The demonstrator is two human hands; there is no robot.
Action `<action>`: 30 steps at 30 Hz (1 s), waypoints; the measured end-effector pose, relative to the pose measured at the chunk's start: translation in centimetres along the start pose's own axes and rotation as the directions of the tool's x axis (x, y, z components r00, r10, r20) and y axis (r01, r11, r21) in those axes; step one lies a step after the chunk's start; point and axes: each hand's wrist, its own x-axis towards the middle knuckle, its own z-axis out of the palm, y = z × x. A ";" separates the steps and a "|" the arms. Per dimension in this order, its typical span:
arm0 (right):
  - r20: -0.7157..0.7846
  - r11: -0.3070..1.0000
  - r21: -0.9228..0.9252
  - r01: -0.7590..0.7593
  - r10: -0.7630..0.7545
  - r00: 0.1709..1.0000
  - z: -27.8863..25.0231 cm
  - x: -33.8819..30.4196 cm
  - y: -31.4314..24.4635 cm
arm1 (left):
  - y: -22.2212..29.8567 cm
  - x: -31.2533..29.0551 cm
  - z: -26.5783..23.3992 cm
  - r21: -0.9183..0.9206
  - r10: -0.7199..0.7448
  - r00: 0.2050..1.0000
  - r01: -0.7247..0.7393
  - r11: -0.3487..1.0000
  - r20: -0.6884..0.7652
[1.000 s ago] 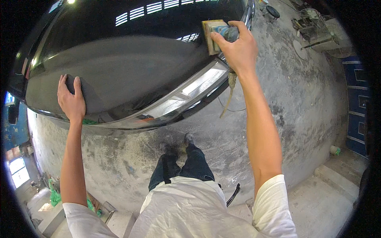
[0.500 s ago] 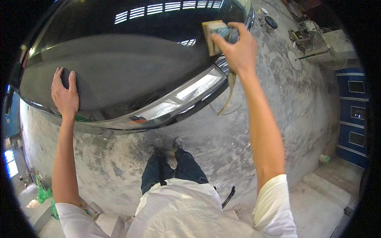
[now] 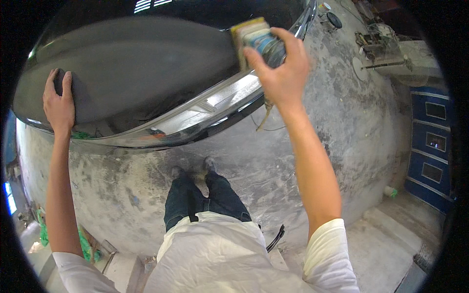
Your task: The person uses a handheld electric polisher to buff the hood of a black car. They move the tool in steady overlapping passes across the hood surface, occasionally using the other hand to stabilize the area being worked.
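My right hand [image 3: 286, 75] is wrapped round a power sander [image 3: 266, 43] with a blue and dark body. Its yellowish rectangular pad is tilted, at the edge of the car's black hood [image 3: 146, 58] above the headlight [image 3: 220, 100]. Whether the pad touches the paint I cannot tell. A thin hose [image 3: 265, 117] hangs from the sander beneath my wrist. On the left, my left hand [image 3: 59, 105] lies on the hood with fingers and thumb apart, holding nothing that I can see. Much of the hood between the hands looks dull and matte, with glossier black farther back.
The car's front bumper edge [image 3: 195, 139] curves between me and the hood. Grey stained concrete floor [image 3: 234, 180] lies under my feet. Right of the car are a round black stool [image 3: 334, 20] and cluttered equipment [image 3: 373, 41]. A blue panelled door [image 3: 431, 141] stands far right.
The whole view has shifted, so car, hands and floor sit farther left and higher. The sander looks slightly larger and more tilted. Both hands keep their holds.
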 end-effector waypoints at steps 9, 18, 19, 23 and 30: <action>-0.101 0.997 0.007 -0.081 0.082 0.992 0.1 0.1 0.4 | -0.4 0.1 0.2 0.013 0.001 1.000 -0.001 1.000 -0.017; -0.149 0.996 -0.007 -0.086 0.084 0.985 0.5 -0.6 0.5 | 0.0 0.1 0.1 0.005 0.001 1.000 -0.001 1.000 -0.001; -0.134 1.000 -0.001 -0.006 0.006 0.991 0.6 -0.8 0.3 | 0.0 0.1 0.1 -0.004 0.001 1.000 -0.001 1.000 0.000; -0.182 0.973 0.053 -0.225 0.231 0.956 0.6 -0.5 0.6 | 0.1 -0.1 -0.1 0.032 0.007 1.000 -0.006 0.999 -0.003; -0.136 0.998 0.005 -0.067 0.067 0.988 1.8 -2.2 -5.8 | 0.6 -0.2 -0.1 0.034 0.001 1.000 0.000 0.999 -0.029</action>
